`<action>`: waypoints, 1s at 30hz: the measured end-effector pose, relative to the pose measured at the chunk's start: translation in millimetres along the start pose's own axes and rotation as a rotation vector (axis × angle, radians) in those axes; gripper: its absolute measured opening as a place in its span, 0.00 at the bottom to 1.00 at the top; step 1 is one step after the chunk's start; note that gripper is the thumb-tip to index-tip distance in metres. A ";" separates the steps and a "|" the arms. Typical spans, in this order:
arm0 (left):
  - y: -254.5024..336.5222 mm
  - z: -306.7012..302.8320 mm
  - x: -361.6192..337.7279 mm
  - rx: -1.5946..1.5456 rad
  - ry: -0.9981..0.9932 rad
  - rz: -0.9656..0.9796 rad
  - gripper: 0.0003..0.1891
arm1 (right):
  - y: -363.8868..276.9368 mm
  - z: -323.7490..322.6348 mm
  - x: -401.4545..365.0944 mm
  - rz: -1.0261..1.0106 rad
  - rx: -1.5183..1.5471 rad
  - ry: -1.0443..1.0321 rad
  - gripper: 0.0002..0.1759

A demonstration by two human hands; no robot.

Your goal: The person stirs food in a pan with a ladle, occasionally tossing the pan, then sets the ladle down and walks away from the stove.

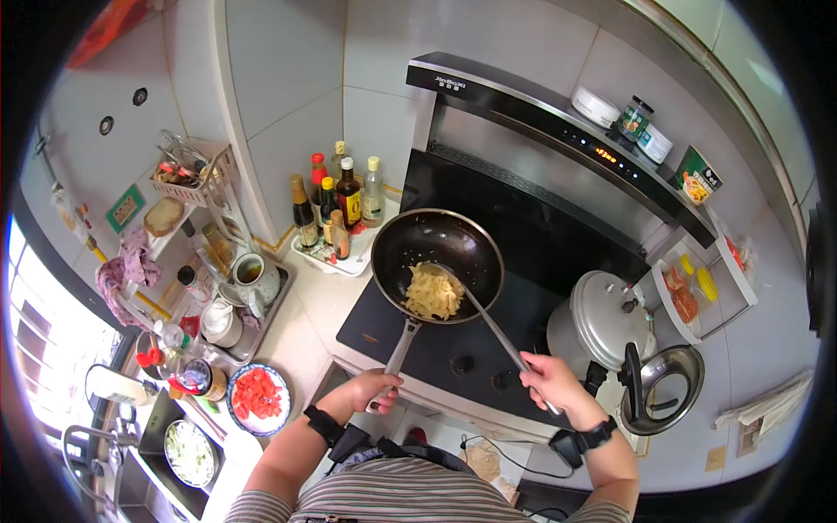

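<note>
My left hand (375,390) is closed round the handle of a dark wok (453,231), which is over the left part of the black stove. My right hand (551,381) grips the long metal handle of a spatula (497,329), whose head is in the wok, against the food. Pale yellow cooked pieces (433,291) lie heaped in the wok's lower half. Left of the wok, a blue-rimmed plate (286,397) holds chopped red pieces (257,394).
Sauce bottles (350,196) stand on a white tray (336,264) behind the wok's left. A pressure cooker (602,318) and a metal pan (693,366) are at the right. A bowl of chopped vegetables (190,453) sits by the sink (157,423). The range hood (514,105) overhangs the stove.
</note>
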State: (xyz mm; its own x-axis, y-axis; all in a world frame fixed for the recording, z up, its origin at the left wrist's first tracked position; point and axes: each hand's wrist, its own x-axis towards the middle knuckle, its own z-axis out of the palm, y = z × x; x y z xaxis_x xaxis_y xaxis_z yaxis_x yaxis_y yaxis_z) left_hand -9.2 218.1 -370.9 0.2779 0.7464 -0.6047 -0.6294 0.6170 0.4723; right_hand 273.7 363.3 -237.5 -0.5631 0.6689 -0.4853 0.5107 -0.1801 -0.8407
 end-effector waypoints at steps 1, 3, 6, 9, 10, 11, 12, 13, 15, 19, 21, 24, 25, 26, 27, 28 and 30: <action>1.2 -0.5 -1.2 0.007 -0.005 0.006 0.06 | -5.6 -4.4 -13.1 0.000 -0.002 -0.004 0.26; 1.4 1.9 -3.8 0.007 0.009 0.009 0.06 | -10.1 -14.7 -35.6 -0.006 -0.297 -0.009 0.26; 2.3 1.1 -2.9 -0.001 0.006 -0.007 0.06 | -15.6 -21.0 -42.2 0.040 -0.314 -0.100 0.27; 1.4 -0.4 -2.8 -0.016 -0.013 -0.023 0.06 | 0.7 -5.6 -4.7 -0.004 -0.281 -0.027 0.26; 1.9 -0.4 -2.8 -0.020 -0.017 -0.019 0.07 | 5.1 -1.1 11.0 -0.038 -0.236 0.012 0.26; 1.8 -1.1 -2.4 -0.018 -0.015 -0.016 0.07 | 9.5 4.2 27.8 -0.074 -0.190 0.050 0.26; 0.9 -2.3 -1.2 -0.011 0.012 -0.014 0.07 | 16.0 9.8 46.8 -0.112 -0.117 0.095 0.26; 0.0 -2.5 0.0 -0.007 0.036 -0.013 0.07 | 20.7 15.7 61.6 -0.146 -0.046 0.141 0.26; 1.6 -0.2 -1.4 -0.008 0.019 -0.011 0.07 | 11.3 33.9 82.0 -0.152 -0.098 0.219 0.26; 0.9 -2.4 -1.2 0.020 -0.004 -0.007 0.07 | 8.0 41.1 80.0 -0.172 -0.250 0.148 0.26; 2.4 0.6 -4.5 0.016 -0.008 -0.017 0.08 | -7.2 29.3 45.9 -0.149 -0.250 0.087 0.26; 2.1 -1.7 -1.9 0.011 -0.009 -0.012 0.08 | -5.0 6.7 17.4 -0.099 -0.322 -0.031 0.26; 0.7 -2.3 -0.9 0.015 -0.003 -0.004 0.08 | 1.1 -0.7 14.8 -0.081 -0.224 -0.079 0.26; 0.0 -2.5 -0.6 0.013 -0.004 -0.007 0.08 | 6.5 -4.1 13.5 -0.061 -0.124 -0.123 0.26; 0.6 -2.3 -0.8 0.002 -0.002 -0.008 0.08 | 10.8 -2.9 16.1 -0.059 -0.122 -0.121 0.26; 0.8 -1.9 -0.8 -0.009 0.000 -0.009 0.07 | 15.6 0.4 22.3 -0.069 -0.069 -0.045 0.26; 0.3 -1.5 -0.9 0.001 0.014 0.001 0.07 | 24.9 11.0 36.3 -0.085 0.109 0.096 0.27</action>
State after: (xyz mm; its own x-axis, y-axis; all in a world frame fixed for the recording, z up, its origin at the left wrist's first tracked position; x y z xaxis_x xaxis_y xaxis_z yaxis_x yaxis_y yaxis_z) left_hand -10.7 217.2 -371.2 0.2674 0.7433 -0.6132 -0.6288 0.6168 0.4735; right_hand 258.8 375.2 -278.7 -0.5337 0.7502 -0.3903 0.3871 -0.1936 -0.9015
